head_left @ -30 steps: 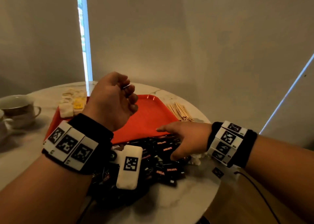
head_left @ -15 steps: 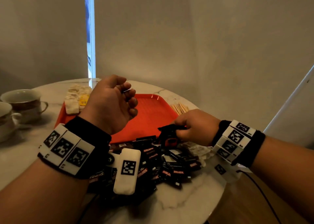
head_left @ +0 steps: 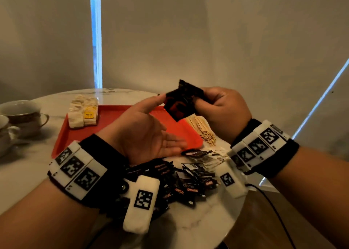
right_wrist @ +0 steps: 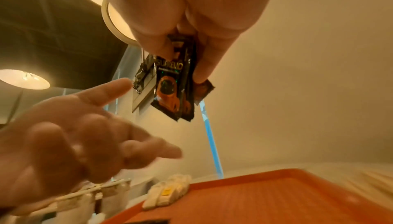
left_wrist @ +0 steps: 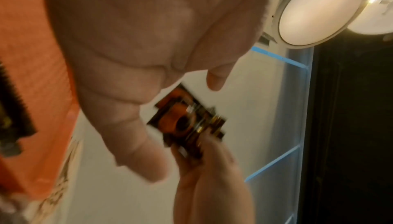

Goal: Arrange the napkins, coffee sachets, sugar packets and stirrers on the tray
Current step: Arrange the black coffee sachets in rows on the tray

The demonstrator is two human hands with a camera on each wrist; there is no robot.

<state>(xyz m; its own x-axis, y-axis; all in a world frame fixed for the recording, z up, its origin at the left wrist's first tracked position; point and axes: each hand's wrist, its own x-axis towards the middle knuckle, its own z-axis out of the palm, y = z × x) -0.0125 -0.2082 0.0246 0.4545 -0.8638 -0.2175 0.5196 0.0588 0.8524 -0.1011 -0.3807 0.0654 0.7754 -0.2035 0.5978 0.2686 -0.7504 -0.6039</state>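
Right hand fingers pinch a few black coffee sachets aloft over the red tray's far right. Left hand spread wide, palm up, fingertip beside them. Loose sachets heaped near the tray.

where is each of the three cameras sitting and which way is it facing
Head: on the person's head, looking forward and down at the round table and red tray; both forearms, left hand and right hand show.
Left wrist: looks along the open left palm, up toward ceiling lamps.
Right wrist: looks along the right hand's grip, upward past the tray.
All three share the black coffee sachets held in the right hand.
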